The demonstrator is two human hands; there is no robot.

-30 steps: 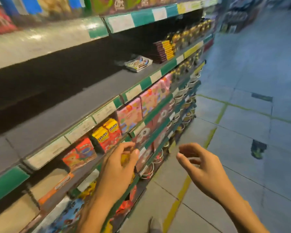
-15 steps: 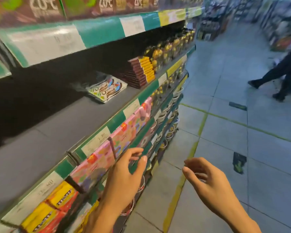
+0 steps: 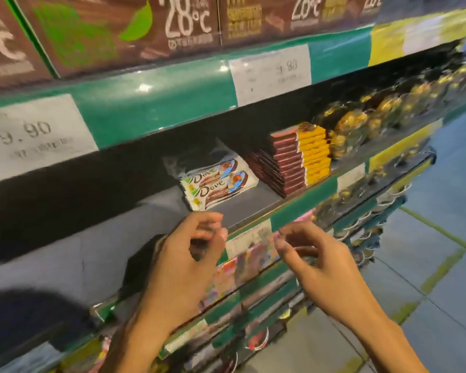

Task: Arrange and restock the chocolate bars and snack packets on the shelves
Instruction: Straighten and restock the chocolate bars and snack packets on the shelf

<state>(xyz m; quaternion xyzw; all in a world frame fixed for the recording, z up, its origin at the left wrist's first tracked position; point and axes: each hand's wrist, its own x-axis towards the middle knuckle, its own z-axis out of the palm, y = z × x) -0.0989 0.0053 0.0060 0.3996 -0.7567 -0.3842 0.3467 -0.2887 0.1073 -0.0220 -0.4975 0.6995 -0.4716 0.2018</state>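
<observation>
Hovering with loosely curled, empty fingers at the shelf [image 3: 253, 208] edge, the left hand [image 3: 183, 262] should reach up for the skewed Dove bars [image 3: 218, 184] beside the stacked bars [image 3: 293, 160], while the right hand [image 3: 320, 265], equally empty, squares them.

Both forearms enter from the bottom edge, bare, angled up and inward. Left hand [image 3: 183, 265]: raised, back of hand toward camera, fingers loosely curled, thumb and fingertips [image 3: 221, 234] close together but nothing visible between them. Right hand [image 3: 326, 267]: same height, just beside the left, a small gap between them; fingers loosely curled inward, thumb pointing toward the left hand, nothing held. Some motion blur at fingertips of both hands.
</observation>
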